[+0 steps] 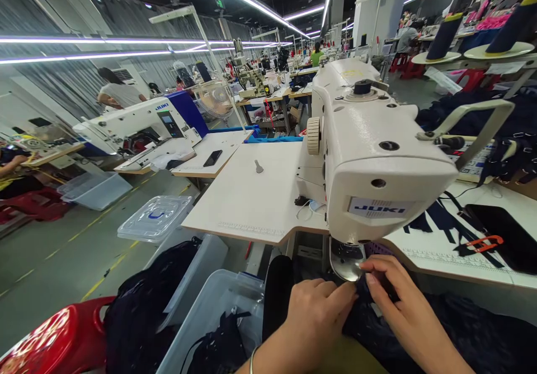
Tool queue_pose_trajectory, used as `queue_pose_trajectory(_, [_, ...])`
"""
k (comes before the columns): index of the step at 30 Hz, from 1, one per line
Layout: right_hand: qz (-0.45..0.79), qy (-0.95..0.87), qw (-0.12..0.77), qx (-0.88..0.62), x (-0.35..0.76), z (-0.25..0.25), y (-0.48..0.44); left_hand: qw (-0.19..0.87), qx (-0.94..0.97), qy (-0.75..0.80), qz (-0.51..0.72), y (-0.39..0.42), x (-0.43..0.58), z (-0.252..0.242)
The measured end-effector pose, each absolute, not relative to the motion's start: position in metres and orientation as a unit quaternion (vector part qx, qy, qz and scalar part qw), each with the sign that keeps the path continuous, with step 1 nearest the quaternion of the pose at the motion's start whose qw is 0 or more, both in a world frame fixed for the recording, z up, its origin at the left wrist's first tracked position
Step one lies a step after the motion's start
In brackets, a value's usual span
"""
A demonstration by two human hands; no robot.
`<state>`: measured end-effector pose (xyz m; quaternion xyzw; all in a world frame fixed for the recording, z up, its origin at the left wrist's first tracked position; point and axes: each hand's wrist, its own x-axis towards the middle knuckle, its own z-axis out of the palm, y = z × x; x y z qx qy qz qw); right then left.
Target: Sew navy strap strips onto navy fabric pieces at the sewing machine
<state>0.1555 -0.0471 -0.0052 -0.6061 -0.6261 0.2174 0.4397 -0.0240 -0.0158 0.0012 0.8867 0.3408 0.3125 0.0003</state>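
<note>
A white JUKI sewing machine [377, 156] stands right in front of me. Under its head is a rounded shiny metal plate [346, 260]. My left hand [312, 312] is just below this plate, its fingers curled together at the edge of dark navy fabric [363, 321]. On the other side, my right hand [396, 293] has its thumb and index finger bent around the same fabric, the index fingertip at the plate's right edge. Between the hands the fabric hangs down toward my lap. The small part at the fingertips is mostly hidden.
Left of the machine, a metal key-like piece [258, 166] lies on the white table [235, 195]. Clear bins [201, 312] with navy pieces and a red stool [59, 335] stand lower left. Orange-handled snips [482, 244] and a black phone [505, 234] lie at right.
</note>
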Motion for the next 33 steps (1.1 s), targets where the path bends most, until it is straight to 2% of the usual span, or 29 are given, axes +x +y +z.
queue_pose_trajectory(3, [0.191, -0.738, 0.375, -0.527, 0.164, -0.009, -0.049, 0.005, 0.903, 0.355, 0.242, -0.016, -0.031, 0.004])
queue_pose_trajectory(6, [0.161, -0.802, 0.322, -0.477, 0.167, -0.017, -0.052, 0.066, 0.914, 0.358, 0.178, -0.016, -0.035, 0.011])
queue_pose_trajectory(10, [0.174, -0.809, 0.325, -0.457, 0.166, -0.026, -0.054, 0.142, 0.917, 0.354, 0.114, -0.012, -0.036, 0.014])
queue_pose_trajectory(13, [0.256, -0.748, 0.364, -0.493, 0.169, -0.032, -0.052, 0.180, 0.888, 0.404, 0.128, -0.005, -0.038, 0.003])
queue_pose_trajectory(17, [0.433, -0.606, 0.373, -0.554, 0.169, -0.045, -0.050, 0.208, 0.846, 0.467, 0.150, -0.001, -0.045, -0.014])
queue_pose_trajectory(22, [0.562, -0.435, 0.458, -0.534, 0.152, -0.056, -0.054, 0.464, 0.771, 0.394, 0.188, -0.010, -0.040, -0.023])
queue_pose_trajectory(24, [0.578, -0.412, 0.481, -0.515, 0.146, -0.059, -0.057, 0.523, 0.723, 0.399, 0.210, -0.013, -0.035, -0.028])
queue_pose_trajectory(28, [0.557, -0.431, 0.487, -0.517, 0.143, -0.064, -0.061, 0.557, 0.682, 0.409, 0.238, -0.013, -0.031, -0.033])
queue_pose_trajectory(33, [0.485, -0.514, 0.457, -0.539, 0.149, -0.055, -0.059, 0.557, 0.673, 0.410, 0.262, -0.014, -0.030, -0.029])
